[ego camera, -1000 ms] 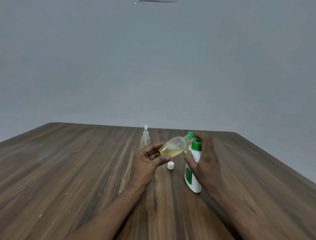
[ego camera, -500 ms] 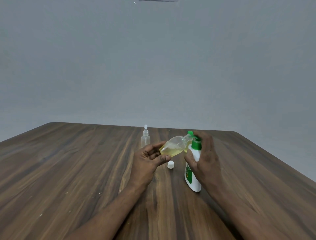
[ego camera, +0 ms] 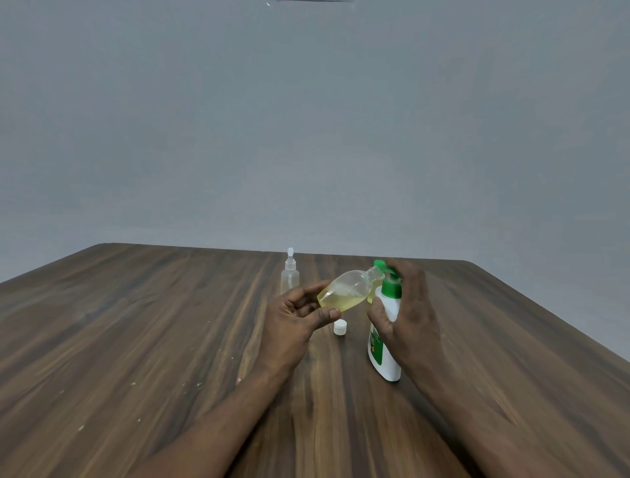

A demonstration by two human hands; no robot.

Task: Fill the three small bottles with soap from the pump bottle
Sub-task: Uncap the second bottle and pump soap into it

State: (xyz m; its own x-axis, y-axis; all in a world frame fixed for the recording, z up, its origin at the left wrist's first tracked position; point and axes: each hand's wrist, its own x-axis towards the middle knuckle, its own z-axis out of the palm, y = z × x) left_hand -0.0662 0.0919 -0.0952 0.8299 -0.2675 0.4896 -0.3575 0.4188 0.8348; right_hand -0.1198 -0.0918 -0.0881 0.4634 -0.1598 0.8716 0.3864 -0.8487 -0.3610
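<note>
Our right grip (ego camera: 405,307) covers most of the green head and the right side of the pump bottle (ego camera: 387,361), so we cannot see where its nozzle meets the mouth of the small bottle (ego camera: 344,293). The label print is too small to read. Our left grip (ego camera: 293,317) hides the foot of the spray bottle (ego camera: 290,273). Both forearms and the bench (ego camera: 136,341) run off the lower edge, and the top edge cuts a dark strip (ego camera: 315,1).

A dark wood-grain desk (ego camera: 136,341) fills the lower half of the frame; pale specks (ego camera: 80,427) dot its lower left; a plain grey wall (ego camera: 306,136) rises behind, filling the upper half.
</note>
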